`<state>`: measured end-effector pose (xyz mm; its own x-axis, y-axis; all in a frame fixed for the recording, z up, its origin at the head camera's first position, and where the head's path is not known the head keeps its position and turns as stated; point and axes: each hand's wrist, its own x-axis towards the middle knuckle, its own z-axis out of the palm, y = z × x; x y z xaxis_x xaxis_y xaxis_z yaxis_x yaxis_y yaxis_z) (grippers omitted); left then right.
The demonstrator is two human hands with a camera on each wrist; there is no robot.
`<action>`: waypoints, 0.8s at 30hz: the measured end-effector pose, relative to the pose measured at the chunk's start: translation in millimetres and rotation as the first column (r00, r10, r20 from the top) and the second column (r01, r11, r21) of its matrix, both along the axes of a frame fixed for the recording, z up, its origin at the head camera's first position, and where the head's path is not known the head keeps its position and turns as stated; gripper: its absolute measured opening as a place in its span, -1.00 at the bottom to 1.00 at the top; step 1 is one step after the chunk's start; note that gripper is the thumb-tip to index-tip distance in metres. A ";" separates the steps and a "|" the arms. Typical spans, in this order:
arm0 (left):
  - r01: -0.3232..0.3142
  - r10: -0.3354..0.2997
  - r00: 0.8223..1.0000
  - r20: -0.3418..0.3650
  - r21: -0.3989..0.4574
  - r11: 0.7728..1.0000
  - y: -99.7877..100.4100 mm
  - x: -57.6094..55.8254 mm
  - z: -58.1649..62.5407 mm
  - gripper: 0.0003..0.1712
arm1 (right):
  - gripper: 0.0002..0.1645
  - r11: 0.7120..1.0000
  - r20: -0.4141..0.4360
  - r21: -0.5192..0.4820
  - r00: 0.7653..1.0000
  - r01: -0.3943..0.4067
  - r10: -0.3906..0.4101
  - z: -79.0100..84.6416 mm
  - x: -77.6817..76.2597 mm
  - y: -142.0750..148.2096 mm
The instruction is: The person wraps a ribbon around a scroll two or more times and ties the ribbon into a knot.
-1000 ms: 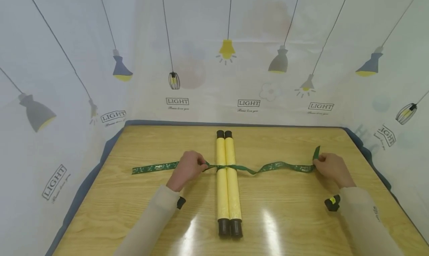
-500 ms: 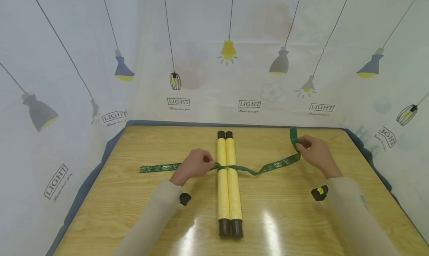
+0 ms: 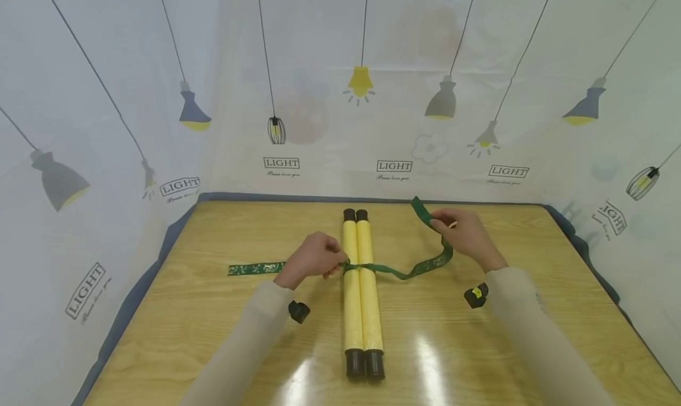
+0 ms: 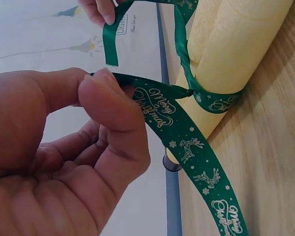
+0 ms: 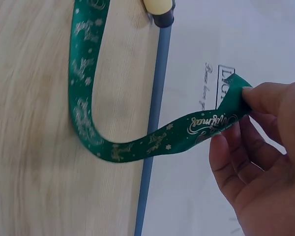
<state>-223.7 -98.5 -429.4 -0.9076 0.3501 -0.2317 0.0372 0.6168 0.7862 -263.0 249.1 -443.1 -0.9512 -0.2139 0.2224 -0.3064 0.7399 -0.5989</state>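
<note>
Two yellow rolls (image 3: 371,317) with dark end caps lie side by side on the table (image 3: 223,335), pointing away from me. A green ribbon (image 3: 425,266) goes round them at mid-length; its silver print reads "Merry Christmas". Just left of the rolls, my left hand (image 3: 311,256) pinches the ribbon between thumb and forefinger, close to where it crosses itself. The ribbon's left tail (image 4: 201,164) runs down past that hand onto the table. My right hand (image 3: 465,236) pinches the other tail near its end, raised above the table, and the ribbon (image 5: 113,151) sags in a curve below it.
Black wrist cameras (image 3: 476,295) hang below both sleeves. A blue edge (image 3: 425,201) borders the table at the back and sides. White sheeting (image 3: 330,175) printed with lamps rises behind it.
My right hand has moved left and upward, bringing its ribbon end closer to the rolls. My left hand has shifted slightly right, and the left tail has slid a little right.
</note>
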 end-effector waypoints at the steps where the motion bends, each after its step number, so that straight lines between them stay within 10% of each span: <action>1: -0.001 0.001 1.000 0.003 0.003 1.000 0.2 0.0 0.3 -0.74 | -0.64 1.000 -0.002 -0.002 1.000 -0.012 0.012 0.6 -1.7 -4.3; 24: 0.034 -0.037 0.999 0.030 0.086 0.996 7.3 -2.3 -2.8 -0.69 | -0.77 0.981 0.041 -0.030 0.981 -0.190 0.191 -6.1 -33.2 -105.2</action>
